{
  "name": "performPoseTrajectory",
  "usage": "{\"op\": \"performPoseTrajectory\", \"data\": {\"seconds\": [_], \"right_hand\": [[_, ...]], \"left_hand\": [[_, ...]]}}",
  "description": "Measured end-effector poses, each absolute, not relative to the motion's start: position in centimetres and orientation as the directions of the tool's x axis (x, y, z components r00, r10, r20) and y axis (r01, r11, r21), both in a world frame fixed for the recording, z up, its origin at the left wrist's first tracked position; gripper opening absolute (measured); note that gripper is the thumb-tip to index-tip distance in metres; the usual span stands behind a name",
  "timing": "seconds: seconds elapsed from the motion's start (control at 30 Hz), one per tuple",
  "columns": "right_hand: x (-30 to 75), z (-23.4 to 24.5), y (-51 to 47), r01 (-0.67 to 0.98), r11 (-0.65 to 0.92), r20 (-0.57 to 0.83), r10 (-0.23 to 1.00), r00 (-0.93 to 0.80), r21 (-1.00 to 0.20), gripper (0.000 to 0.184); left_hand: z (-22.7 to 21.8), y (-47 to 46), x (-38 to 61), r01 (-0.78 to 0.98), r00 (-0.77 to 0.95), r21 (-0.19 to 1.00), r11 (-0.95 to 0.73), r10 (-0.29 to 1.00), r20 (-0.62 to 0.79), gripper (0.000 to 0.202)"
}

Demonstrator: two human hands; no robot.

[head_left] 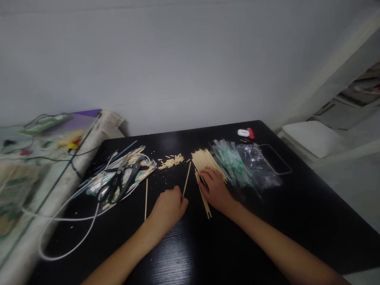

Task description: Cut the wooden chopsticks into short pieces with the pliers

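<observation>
My left hand is closed around the lower end of a thin wooden chopstick, which points up and away from me. To its left, a single loose stick lies on the black table. My right hand rests palm down with its fingers a little bent and apart over a pile of chopsticks. Beside its thumb, a few more sticks stretch toward me. Short cut stick pieces are heaped beyond my left hand.
Black-handled scissors and pliers lie on wrapped chopsticks at left, with a white cable looping round. Clear-green wrappers, a clear plastic bag, a phone-shaped outline and a white case are right.
</observation>
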State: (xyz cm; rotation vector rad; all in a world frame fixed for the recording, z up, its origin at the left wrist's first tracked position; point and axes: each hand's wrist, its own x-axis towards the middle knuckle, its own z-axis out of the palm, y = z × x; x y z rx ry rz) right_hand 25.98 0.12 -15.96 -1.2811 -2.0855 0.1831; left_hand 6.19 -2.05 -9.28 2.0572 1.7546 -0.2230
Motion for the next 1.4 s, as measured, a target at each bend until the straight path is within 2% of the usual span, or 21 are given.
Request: {"op": "performPoseTrajectory", "data": {"seconds": [0.1,0.3,0.5,0.73,0.97,1.13,1.4], "right_hand": [[26.0,-16.0,0.1,0.744,0.514,0.472,0.828,-0.301,-0.428,0.02],[26.0,-16.2,0.2,0.755,0.498,0.459,0.839,-0.294,-0.426,0.022],[26.1,-16.1,0.0,0.751,0.509,0.464,0.832,-0.304,-0.421,0.022],[25.1,-14.5,2.3,0.765,0.558,0.426,0.807,-0.409,-0.321,0.026],[22.3,-13.7,4.5,0.828,0.536,0.322,0.823,-0.468,-0.165,0.015],[21.4,-13.4,5.4,0.819,0.552,0.311,0.815,-0.489,-0.157,0.014],[21.8,-13.4,6.3,0.85,0.507,0.328,0.835,-0.442,-0.146,0.014]], "left_hand": [[-9.5,-2.5,6.8,0.966,0.206,0.232,-0.116,0.887,-0.413,0.023],[-9.3,-2.5,7.3,0.972,0.221,0.163,-0.168,0.89,-0.399,0.029],[-9.0,-2.9,6.9,0.97,0.238,0.144,-0.194,0.872,-0.427,0.03],[-8.3,-3.2,5.5,0.98,0.195,0.117,-0.159,0.876,-0.441,0.027],[-8.4,-4.7,1.8,0.976,0.186,0.195,-0.099,0.843,-0.504,0.022],[-9.0,-6.0,-0.3,0.961,0.225,0.256,-0.106,0.838,-0.497,0.017],[-9.2,-6.2,-0.7,0.948,0.276,0.276,-0.161,0.848,-0.453,0.015]]}}
